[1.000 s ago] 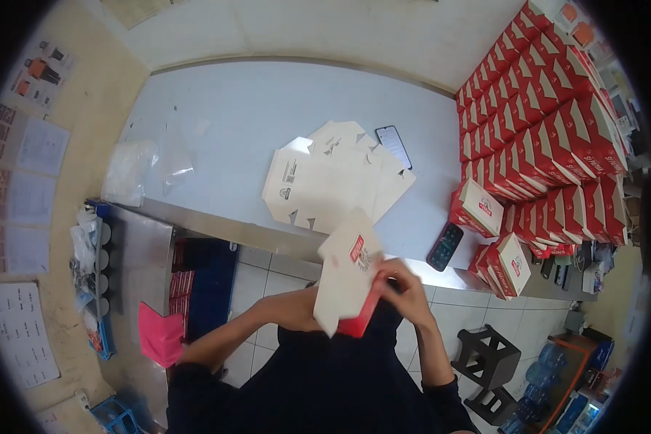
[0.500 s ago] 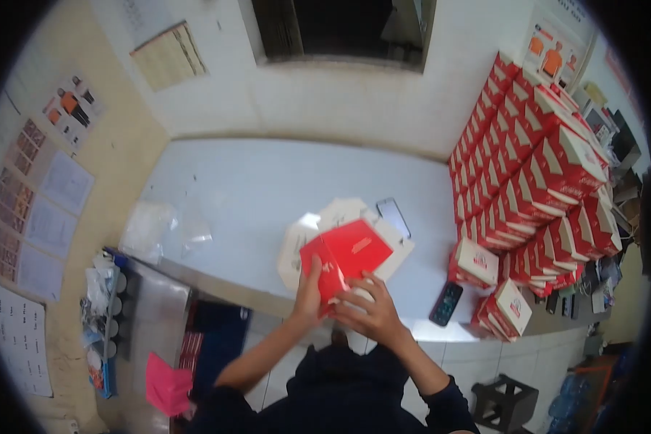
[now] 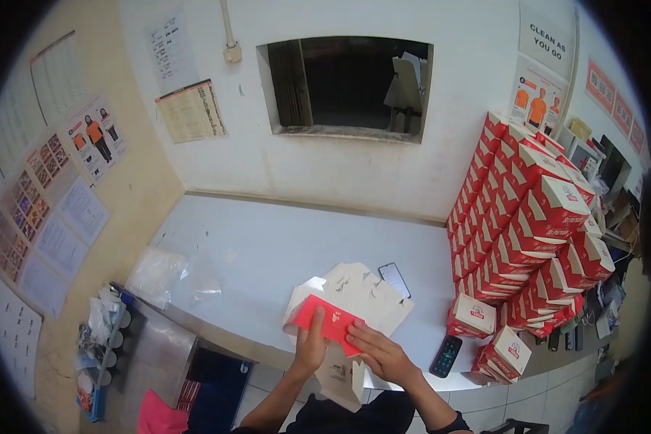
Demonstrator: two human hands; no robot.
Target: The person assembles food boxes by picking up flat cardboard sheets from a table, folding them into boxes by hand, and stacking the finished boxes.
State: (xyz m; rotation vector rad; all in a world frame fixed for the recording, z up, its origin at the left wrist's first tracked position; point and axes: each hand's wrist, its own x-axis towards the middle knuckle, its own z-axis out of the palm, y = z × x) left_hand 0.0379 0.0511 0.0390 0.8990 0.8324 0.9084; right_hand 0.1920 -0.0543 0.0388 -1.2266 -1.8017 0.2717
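Observation:
Both hands grip a red and cream carton [image 3: 330, 320] above the table's front edge. Its red side faces up, and a cream flap hangs toward my body. My left hand [image 3: 312, 345] holds the left part, fingers pointing up over the red panel. On the right end, my right hand [image 3: 380, 352] presses with its fingers across the red edge. Behind the carton, flat cream card blanks [image 3: 351, 282] lie fanned out on the table [image 3: 267, 231]. A phone with a lit screen [image 3: 394, 280] touches or lies close to their right side.
Stacked red and cream boxes [image 3: 513, 217] rise at the right. Two smaller groups [image 3: 472, 316] [image 3: 504, 354] sit nearer the front, beside a dark phone [image 3: 446, 356]. Clear plastic bags [image 3: 157, 275] lie at the left. A pink item [image 3: 160, 414] is at lower left.
The view has tilted up, showing more wall and the opening. The carton has turned from cream side to red side up; the hands now grip it at left and right, with its cream flap hanging down.

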